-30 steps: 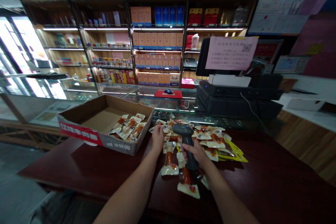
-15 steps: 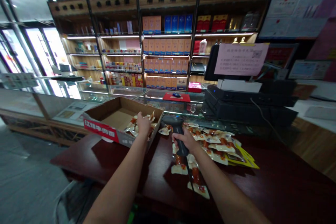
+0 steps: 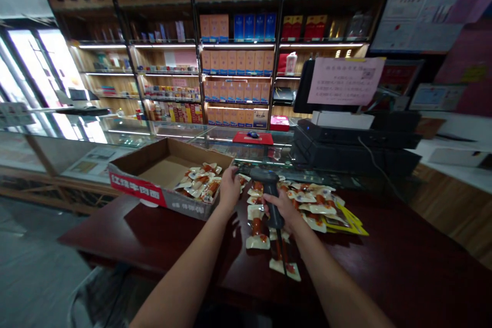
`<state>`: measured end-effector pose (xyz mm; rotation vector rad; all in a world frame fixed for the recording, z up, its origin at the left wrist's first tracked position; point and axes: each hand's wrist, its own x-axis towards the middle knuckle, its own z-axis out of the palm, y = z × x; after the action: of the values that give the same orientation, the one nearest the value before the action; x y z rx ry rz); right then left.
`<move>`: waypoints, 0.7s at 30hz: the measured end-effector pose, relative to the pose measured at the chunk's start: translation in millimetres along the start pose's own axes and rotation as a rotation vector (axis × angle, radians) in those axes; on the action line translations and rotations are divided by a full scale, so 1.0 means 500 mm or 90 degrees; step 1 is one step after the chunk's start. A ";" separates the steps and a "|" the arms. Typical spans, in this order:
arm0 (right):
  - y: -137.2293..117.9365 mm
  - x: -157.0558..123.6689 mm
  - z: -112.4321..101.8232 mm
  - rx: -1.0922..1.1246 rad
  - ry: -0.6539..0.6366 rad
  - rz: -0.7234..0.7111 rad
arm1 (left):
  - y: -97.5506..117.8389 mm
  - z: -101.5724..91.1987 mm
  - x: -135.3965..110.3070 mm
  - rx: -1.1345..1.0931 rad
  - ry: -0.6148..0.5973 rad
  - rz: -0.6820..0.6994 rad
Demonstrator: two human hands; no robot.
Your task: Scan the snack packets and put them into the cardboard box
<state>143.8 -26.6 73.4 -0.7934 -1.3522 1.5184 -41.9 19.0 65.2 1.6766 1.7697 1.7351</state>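
One scanner in the right hand

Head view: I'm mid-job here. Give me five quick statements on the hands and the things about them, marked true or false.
1. The right grip holds a dark scanner. True.
2. The carton is covered by a lid. False: its top is open, and snack packets lie inside.
3. Yellow-edged packs lie at the right end of the packet pile. True.
4. The left grip is also around the scanner. False: it is apart from it, by the carton's right side.
5. The mouse rests on a red mat. True.
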 end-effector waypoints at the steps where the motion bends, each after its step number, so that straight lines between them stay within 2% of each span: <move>1: 0.000 -0.008 -0.014 0.000 0.014 -0.004 | 0.001 0.019 -0.012 0.029 -0.040 -0.009; 3: 0.002 -0.026 -0.043 0.009 0.043 -0.004 | -0.005 0.051 -0.025 0.093 -0.089 -0.041; 5: 0.008 -0.044 -0.072 0.028 0.071 0.004 | -0.019 0.072 -0.026 0.153 -0.103 -0.063; 8: 0.025 -0.066 -0.109 0.067 0.088 0.017 | -0.049 0.084 -0.016 0.253 -0.111 -0.079; 10: 0.039 -0.074 -0.124 0.090 0.081 0.018 | -0.070 0.085 -0.012 0.307 -0.142 -0.101; 13: 0.053 -0.077 -0.131 0.114 0.082 0.012 | -0.096 0.085 -0.015 0.325 -0.191 -0.123; 18: 0.054 -0.072 -0.118 0.119 0.081 0.026 | -0.117 0.086 -0.020 0.351 -0.172 -0.117; 21: 0.054 -0.073 -0.112 0.106 0.061 0.032 | -0.125 0.081 -0.019 0.365 -0.212 -0.139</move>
<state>202.1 -38.0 32.8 -0.7886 -1.1269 1.5893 -44.3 54.4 -0.9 1.7355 2.2984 0.8383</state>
